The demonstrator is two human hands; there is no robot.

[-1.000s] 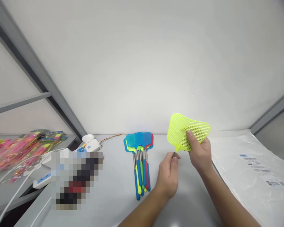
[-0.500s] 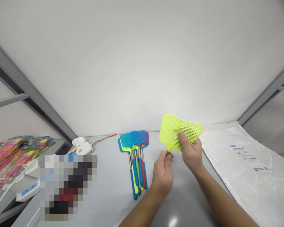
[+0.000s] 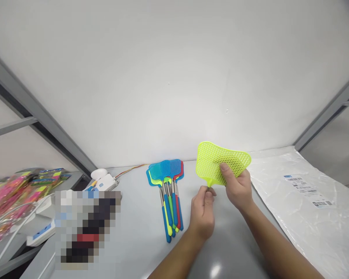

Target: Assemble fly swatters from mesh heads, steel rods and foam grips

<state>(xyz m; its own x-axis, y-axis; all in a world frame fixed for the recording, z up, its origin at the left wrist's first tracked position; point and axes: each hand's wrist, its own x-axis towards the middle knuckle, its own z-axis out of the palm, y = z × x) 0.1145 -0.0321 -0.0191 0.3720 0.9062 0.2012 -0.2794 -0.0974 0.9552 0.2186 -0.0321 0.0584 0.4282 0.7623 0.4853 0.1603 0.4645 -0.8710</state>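
Observation:
Both hands hold one yellow-green fly swatter [image 3: 207, 161] above the right half of the table. My right hand [image 3: 238, 188] pinches its perforated head, thumb on the near face, and the head's right side bends. Just below the head, my left hand [image 3: 203, 211] is closed round the thin shaft; the rest of the handle is hidden in the fist. To the left lies a pile of several fly swatters [image 3: 171, 197] with blue, yellow, green and red parts and metal shafts, heads toward the wall.
A white plastic shipping bag [image 3: 305, 217] with printed labels covers the table's right side. At left are a white power strip [image 3: 106, 182] with cables, a pixelated dark patch and colourful plastic-wrapped packs [image 3: 31, 190]. A white wall [image 3: 174, 97] stands behind, between grey metal posts.
The hands and the held swatter stay nearly in place, with the swatter's head bent a little more. The whole view has shifted slightly.

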